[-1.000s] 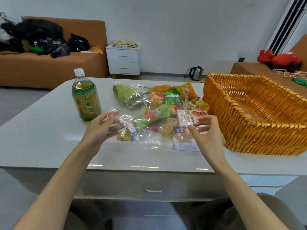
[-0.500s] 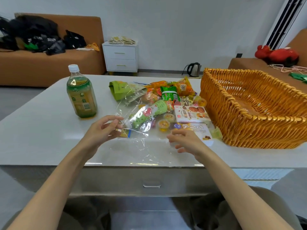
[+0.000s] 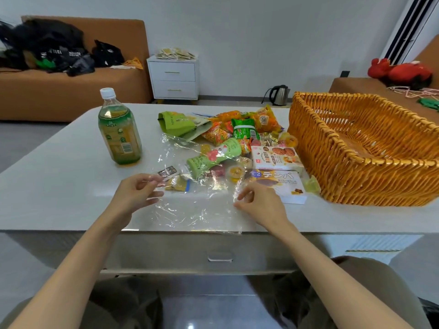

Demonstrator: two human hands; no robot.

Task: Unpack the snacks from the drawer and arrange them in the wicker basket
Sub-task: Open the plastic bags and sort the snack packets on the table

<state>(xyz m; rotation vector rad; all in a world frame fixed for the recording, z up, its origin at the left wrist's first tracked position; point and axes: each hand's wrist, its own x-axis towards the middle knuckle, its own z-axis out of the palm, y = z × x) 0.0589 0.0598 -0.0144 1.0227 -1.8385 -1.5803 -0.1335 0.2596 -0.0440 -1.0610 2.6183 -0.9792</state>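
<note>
The clear plastic bag (image 3: pixel 190 210) was pinched at its near edge by the left hand (image 3: pixel 135 193) and the right hand (image 3: pixel 261 203). The snacks (image 3: pixel 237 143) lay at 12 o'clock from the hands, partly under the film, with the wicker basket (image 3: pixel 344 167) at 2 o'clock. The film would best be drawn back slowly and low, so that no packet was dragged along.

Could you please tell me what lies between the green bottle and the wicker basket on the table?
Head view: between bottle and basket lies a snack pile, partly under clear plastic.
</note>
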